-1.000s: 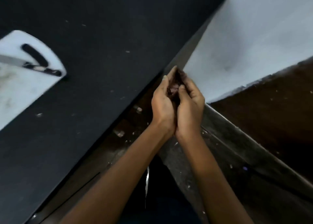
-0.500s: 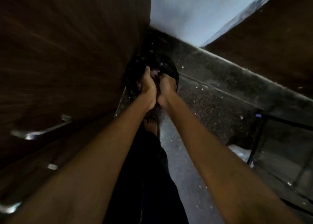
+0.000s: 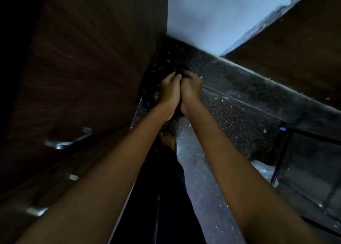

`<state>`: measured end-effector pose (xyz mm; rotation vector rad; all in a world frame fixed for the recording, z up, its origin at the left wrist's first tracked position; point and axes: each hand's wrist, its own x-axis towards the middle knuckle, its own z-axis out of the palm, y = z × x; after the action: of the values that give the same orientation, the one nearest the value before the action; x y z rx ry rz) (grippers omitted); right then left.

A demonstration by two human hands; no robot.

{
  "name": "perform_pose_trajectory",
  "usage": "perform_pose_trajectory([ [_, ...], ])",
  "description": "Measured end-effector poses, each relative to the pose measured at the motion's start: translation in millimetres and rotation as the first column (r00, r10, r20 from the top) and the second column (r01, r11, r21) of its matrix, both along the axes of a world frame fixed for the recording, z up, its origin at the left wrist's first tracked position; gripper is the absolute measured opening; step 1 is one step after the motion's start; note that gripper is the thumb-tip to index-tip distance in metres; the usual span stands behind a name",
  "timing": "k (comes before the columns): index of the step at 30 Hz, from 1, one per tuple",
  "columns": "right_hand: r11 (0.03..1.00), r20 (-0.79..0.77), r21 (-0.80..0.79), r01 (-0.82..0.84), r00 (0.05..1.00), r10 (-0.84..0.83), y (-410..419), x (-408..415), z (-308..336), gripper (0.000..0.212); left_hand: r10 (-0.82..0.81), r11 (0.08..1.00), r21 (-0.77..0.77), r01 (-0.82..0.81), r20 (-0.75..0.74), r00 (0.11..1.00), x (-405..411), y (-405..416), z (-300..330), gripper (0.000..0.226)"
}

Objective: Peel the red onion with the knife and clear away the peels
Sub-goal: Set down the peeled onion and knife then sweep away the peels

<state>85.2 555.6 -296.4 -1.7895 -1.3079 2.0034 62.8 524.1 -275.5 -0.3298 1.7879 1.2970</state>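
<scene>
My left hand (image 3: 169, 90) and my right hand (image 3: 191, 88) are pressed side by side, fingers curled downward, low over a dark bin (image 3: 166, 66) in the floor corner. The onion peels they cup are hidden inside the fingers. Small pale scraps show in the bin's dark opening at the left. The red onion, the knife and the cutting board are out of view.
A brown wooden cabinet front with metal handles (image 3: 68, 140) fills the left. The speckled dark floor (image 3: 230, 114) runs right to a raised ledge. My bare foot (image 3: 167, 138) stands just below the hands. A black metal frame (image 3: 280, 151) stands at the right.
The view swung down from the black counter and cutting board to the floor corner. Both cupped hands dropped over the bin and their fingers have tipped downward.
</scene>
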Motion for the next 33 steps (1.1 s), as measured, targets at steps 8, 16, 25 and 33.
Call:
perform_pose_trajectory([
  [8, 0.885, -0.236, 0.462, -0.063, 0.953, 0.191, -21.9, -21.6, 188.2, 0.032, -0.007, 0.982, 0.168, 0.091, -0.444, 0.896, -18.9, -37.3, 192.6, 0.04],
  [16, 0.776, -0.461, 0.572, -0.266, 0.679, 0.572, -136.4, -63.3, 348.4, 0.031, 0.278, 0.957, 0.26, -0.125, -0.718, 0.638, -42.5, -166.7, 336.2, 0.044],
  [25, 0.411, -0.378, 0.809, -0.42, 0.163, 0.911, -283.1, -91.8, 399.4, 0.037, 0.478, 0.822, 0.298, -0.486, -0.824, 0.303, -42.4, -324.0, 375.9, 0.048],
  [33, 0.0, -0.032, 0.886, -0.465, -0.062, 0.998, -364.8, -110.4, 358.1, 0.037, 0.425, 0.771, 0.121, -0.625, -0.829, 0.364, -42.2, -416.9, 328.7, 0.04],
])
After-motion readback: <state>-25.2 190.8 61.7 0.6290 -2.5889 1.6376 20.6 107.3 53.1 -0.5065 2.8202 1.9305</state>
